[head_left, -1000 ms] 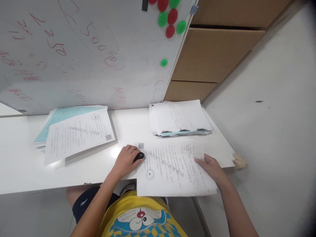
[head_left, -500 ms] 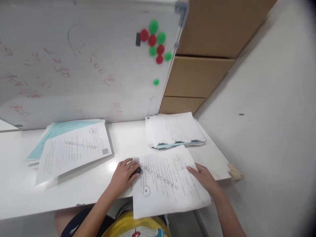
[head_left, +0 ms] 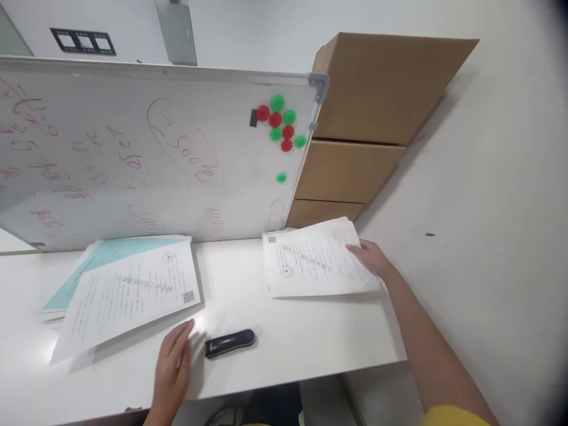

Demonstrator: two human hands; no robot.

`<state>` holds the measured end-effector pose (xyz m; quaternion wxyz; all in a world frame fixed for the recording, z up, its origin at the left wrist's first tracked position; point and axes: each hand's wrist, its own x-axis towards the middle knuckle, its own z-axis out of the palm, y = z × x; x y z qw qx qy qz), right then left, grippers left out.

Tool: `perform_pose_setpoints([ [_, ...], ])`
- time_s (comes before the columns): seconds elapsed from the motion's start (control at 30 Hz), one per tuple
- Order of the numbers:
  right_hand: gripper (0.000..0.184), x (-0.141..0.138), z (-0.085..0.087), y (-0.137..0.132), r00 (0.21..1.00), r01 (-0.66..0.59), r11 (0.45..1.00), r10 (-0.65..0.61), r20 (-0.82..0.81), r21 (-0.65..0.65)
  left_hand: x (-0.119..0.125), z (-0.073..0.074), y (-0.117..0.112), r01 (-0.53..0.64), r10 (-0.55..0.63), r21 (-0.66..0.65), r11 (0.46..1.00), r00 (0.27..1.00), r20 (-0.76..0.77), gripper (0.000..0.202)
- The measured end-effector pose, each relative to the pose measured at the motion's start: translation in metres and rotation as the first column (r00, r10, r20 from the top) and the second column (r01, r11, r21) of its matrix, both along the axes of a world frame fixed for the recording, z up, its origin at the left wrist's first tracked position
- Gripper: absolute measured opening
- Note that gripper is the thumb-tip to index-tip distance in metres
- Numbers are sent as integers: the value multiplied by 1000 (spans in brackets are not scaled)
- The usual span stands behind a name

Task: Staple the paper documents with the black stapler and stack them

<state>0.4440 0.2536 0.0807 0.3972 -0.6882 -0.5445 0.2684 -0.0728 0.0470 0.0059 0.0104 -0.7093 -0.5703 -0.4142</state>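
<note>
In my right hand (head_left: 371,258) I pinch the right edge of some printed sheets (head_left: 310,266), thumb on top. They lie over the right-hand paper pile, mostly covering it, with a round stamp and a square code on their left side. A black stapler (head_left: 229,343) lies on the white table. Just left of it, apart from it, is my left hand (head_left: 173,361), holding nothing, its fingers stretched forward. Ahead of that hand rests the left pile of papers (head_left: 137,290), with a printed sheet on top and a light blue one beneath.
A whiteboard (head_left: 213,207) with red writing and several red and green magnets (head_left: 276,119) stands along the table's (head_left: 248,378) back. Brown cardboard boxes (head_left: 350,171) are stacked behind its right end. A white wall (head_left: 479,236) bounds the right side.
My right hand has carried the printed sheets from the front edge onto the right pile. My left hand has let go of the stapler and moved left. The camera view has tilted up.
</note>
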Motion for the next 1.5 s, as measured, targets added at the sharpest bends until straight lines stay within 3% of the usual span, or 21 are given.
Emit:
perform_pose_setpoints([
  [0.07,32,1,-7,22,998,6,999,-8,62,36,-26,-2,-5,-142,142,63,988,990,8,47],
  [0.2,79,-11,-18,28,981,126,979,-147,129,158,-69,10,-3,-337,350,155,929,934,-68,49],
  [0.3,88,-49,-25,-5,972,165,918,-214,99,360,-84,21,7,-325,336,85,942,917,-215,58],
  [0.4,72,-111,-28,-58,994,106,889,-85,-67,446,-95,24,19,-271,247,-26,962,908,-338,44],
  [0.47,64,-156,-31,-93,978,51,913,36,-205,404,-102,22,24,-241,219,-20,970,909,-354,29],
  [0.57,47,-216,-38,-126,925,-83,969,163,-343,234,-102,14,23,-193,196,37,980,934,-298,17],
  [0.7,46,-278,-46,-137,811,-299,952,288,-510,62,-77,5,17,-28,23,-40,999,993,-119,25],
  [0.83,55,-315,-44,-135,720,-414,905,259,-644,-99,-61,8,17,120,-120,-121,985,993,2,37],
  [0.9,70,-320,-40,-134,712,-438,892,271,-648,-109,-68,16,23,83,-88,-72,994,994,-64,36],
  [0.97,79,-316,-35,-134,704,-431,900,290,-648,-65,-84,24,31,-69,71,17,997,986,-152,36],
  [1.03,77,-306,-32,-136,726,-342,939,249,-641,-22,-103,29,41,-255,262,62,965,944,-201,43],
  [1.1,74,-291,-30,-141,759,-211,977,158,-631,-9,-121,31,51,-323,310,-6,946,914,-260,54],
  [1.17,73,-277,-31,-149,765,-121,992,76,-640,-26,-135,30,56,-267,213,-116,957,913,-347,60],
  [1.23,72,-263,-35,-160,740,-68,996,13,-672,-56,-145,28,55,-170,89,-164,972,907,-411,52],
  [1.33,73,-244,-42,-178,676,20,994,-93,-731,-107,-152,26,45,-63,18,-88,994,901,-434,40],
  [1.4,72,-231,-46,-188,646,82,987,-157,-747,-136,-149,25,39,-36,37,12,999,905,-424,38],
  [1.5,66,-217,-50,-198,614,161,978,-204,-763,-133,-134,25,39,-131,195,186,974,901,-387,30],
])
